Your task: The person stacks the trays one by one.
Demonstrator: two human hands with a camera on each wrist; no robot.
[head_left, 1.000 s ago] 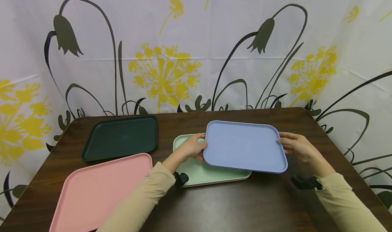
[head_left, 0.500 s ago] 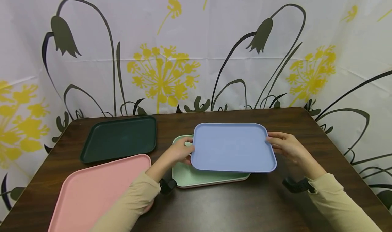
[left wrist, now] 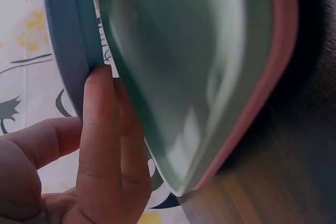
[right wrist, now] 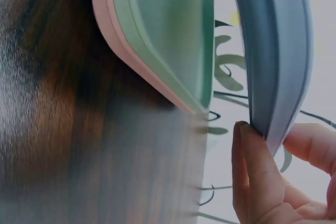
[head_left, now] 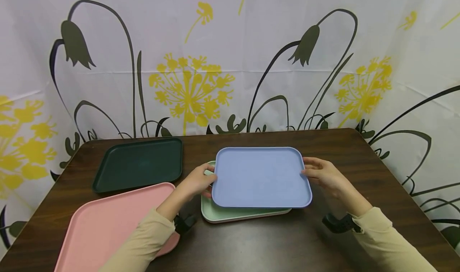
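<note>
A blue rectangular tray (head_left: 261, 177) is held level between both hands, over a light green tray (head_left: 248, 213). My left hand (head_left: 197, 181) pinches its left edge, thumb on top and fingers beneath. At the opposite edge my right hand (head_left: 325, 176) pinches it the same way. Both wrist views show a gap between the blue tray and the green one. Directly under the green tray lies a pink tray (left wrist: 281, 40), only its rim showing. Most of the green tray is hidden beneath the blue one in the head view.
At the table's left lies a large pink tray (head_left: 108, 224), partly covered by my left sleeve. Behind it, a dark green tray (head_left: 140, 165) sits near the back edge. The brown wooden table (head_left: 251, 248) ends at a flower-printed curtain (head_left: 273, 32).
Both hands have carried the blue tray leftward, from over the right part of the green tray to nearly above its middle. The blue tray has also turned straighter. The other trays have stayed put.
</note>
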